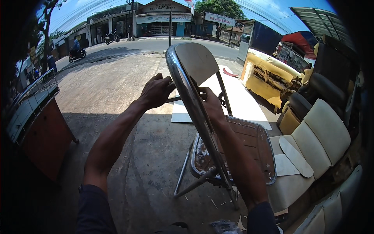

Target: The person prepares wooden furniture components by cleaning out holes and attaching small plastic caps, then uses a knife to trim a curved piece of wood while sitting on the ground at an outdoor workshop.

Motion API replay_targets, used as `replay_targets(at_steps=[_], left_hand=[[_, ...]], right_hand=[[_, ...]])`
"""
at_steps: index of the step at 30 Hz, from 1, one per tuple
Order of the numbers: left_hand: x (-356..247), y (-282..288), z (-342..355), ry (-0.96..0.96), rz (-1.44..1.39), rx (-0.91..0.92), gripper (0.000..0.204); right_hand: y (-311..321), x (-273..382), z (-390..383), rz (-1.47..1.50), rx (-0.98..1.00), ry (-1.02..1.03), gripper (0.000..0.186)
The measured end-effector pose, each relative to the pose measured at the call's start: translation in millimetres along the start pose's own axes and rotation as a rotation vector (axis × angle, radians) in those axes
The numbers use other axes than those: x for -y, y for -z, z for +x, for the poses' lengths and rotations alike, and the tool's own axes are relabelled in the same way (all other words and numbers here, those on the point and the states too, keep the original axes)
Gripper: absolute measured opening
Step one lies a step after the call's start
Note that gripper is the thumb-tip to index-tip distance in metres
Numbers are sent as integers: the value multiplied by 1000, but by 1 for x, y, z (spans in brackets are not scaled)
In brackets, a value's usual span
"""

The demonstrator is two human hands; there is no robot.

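Note:
A metal folding chair [186, 91] stands sideways before me, its chromed tube frame rising between my arms. Its pale backrest panel [200, 60] is at the top, and the brown seat [247, 146] is worn and flaking. My left hand [157, 91] is closed close to the left side of the upright tube; what its fingers pinch is hidden. On the tube's other side, below the backrest, my right hand [211, 102] has its fingers curled against the frame. A thin grey bar [173, 99] shows between my left hand and the tube.
A white sheet [249, 99] lies on the ground beyond the chair. Right of it are a torn yellow sofa [269, 78] and a cream seat [325, 128] with cut pale pieces [294, 156] on it. A brown-sided cart [46, 136] stands left. Motorbikes are on the road side.

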State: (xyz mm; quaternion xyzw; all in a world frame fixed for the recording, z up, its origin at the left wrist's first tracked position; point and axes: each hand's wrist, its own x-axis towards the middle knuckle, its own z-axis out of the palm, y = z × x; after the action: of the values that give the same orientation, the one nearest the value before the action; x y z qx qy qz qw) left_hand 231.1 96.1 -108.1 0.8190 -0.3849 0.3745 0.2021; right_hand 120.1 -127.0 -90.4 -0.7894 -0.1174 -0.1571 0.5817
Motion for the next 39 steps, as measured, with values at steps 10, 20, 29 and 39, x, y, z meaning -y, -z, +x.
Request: replay_targets(at_steps=[10,20,29,39], left_hand=[[17,25,24,238,-720,346,46],[36,41,5,340,-728,357,53],[56,29,-1,434,-848,440,62],[52,7,-14,479,-935,195,68]], right_hand=[[-1,-22,7,190,-37,12,23],[1,-17,4,270,-13,0,24],[-1,-28,12,407,35,-27,23],[-2,-17,4,300,12,-36,21]])
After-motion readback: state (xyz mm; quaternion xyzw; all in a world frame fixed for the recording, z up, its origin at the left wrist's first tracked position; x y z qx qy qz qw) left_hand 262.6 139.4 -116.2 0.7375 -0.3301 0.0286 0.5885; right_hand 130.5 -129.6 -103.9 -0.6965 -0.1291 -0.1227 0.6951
